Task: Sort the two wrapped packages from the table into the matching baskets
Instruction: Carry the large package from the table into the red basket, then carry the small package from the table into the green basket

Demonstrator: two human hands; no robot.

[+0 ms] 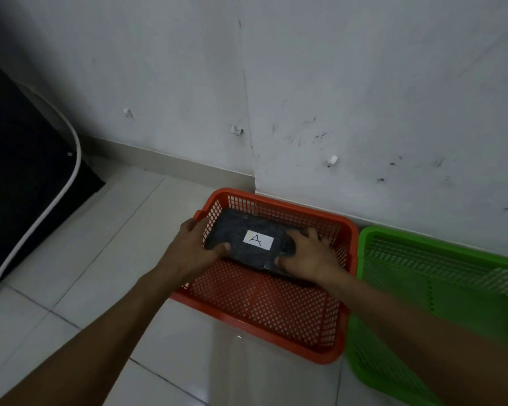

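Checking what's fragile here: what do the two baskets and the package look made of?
Orange basket and green basket: likely molded plastic, perforated mesh walls, slight sheen. Package: dark glossy wrap, probably plastic film, wrinkled, with a white paper-like label marked A.

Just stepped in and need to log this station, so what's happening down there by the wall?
A person is holding a dark wrapped package with both hands, the left hand at its left end and the right hand at its right end. The package bears a white label marked "A" and sits inside the orange basket, at its far end. Whether it already rests on the bottom cannot be told. A green basket stands right beside it with nothing visible in it. Both baskets are on the tiled floor against the wall.
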